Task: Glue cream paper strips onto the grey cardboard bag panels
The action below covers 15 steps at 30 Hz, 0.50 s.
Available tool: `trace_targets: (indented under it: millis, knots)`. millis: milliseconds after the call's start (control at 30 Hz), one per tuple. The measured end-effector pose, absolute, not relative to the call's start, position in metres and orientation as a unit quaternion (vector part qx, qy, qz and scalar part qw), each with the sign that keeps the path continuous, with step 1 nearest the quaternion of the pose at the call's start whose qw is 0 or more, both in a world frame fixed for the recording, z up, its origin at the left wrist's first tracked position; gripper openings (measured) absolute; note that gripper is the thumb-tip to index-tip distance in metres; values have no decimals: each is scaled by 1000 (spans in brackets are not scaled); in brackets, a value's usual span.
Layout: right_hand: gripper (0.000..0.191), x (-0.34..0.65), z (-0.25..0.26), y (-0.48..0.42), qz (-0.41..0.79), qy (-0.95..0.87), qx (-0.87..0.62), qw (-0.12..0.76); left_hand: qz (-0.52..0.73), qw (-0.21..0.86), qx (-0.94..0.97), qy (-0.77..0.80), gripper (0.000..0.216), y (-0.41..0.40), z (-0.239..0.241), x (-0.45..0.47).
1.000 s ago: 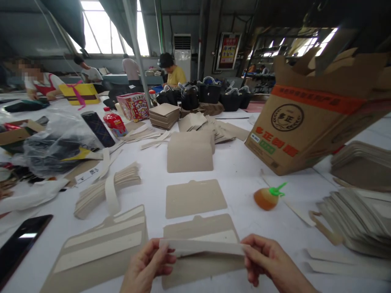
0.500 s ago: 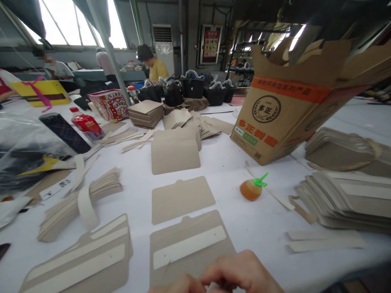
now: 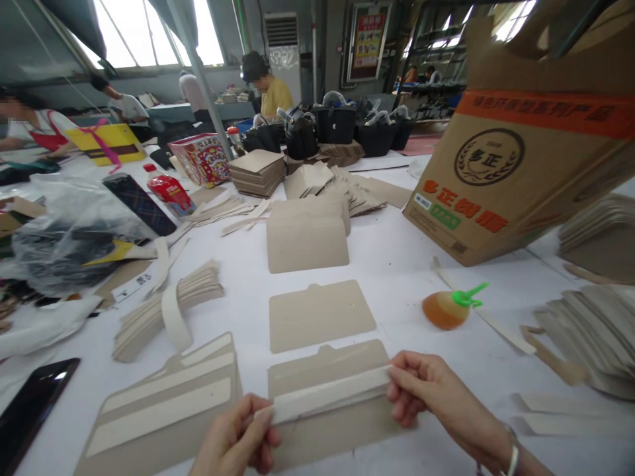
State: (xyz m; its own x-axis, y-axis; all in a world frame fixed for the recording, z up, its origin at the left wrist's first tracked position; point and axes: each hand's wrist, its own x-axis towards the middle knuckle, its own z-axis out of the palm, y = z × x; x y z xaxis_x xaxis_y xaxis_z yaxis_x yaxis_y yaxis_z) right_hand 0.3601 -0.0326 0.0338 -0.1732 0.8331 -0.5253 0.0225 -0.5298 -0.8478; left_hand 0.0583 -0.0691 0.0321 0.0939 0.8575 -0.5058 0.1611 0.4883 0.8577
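Note:
Stretched between my two hands is a long pale paper strip (image 3: 330,395), close above a grey-beige cardboard panel (image 3: 322,446) with rounded corners and a small tab. My left hand (image 3: 241,433) pinches the strip's left end between thumb and fingers. At its right end my right hand (image 3: 419,390) pinches it likewise. Whether the strip touches the panel I cannot tell. Beyond lies a bare cardboard panel (image 3: 320,317). To the left, stacked panels (image 3: 163,403) carry pale strips.
Left are a fanned strip bundle (image 3: 169,307) and a phone (image 3: 37,410). On the right stand a squeeze bottle (image 3: 446,311) of amber liquid, a large carton (image 3: 476,192) and piled panels (image 3: 590,337). Farther back are black bags (image 3: 337,125) and a person in yellow (image 3: 275,96).
My hands have come up from the bottom edge and moved apart, and the strip now spans between them. The view has shifted, bringing the phone further into sight.

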Motion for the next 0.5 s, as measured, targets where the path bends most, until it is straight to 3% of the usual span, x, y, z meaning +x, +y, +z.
trace_targets:
  millis: [500]
  knots:
    - [33,363,-2,-9,578,-425,-648,256,223,514,438,703,44,-31,26,63]
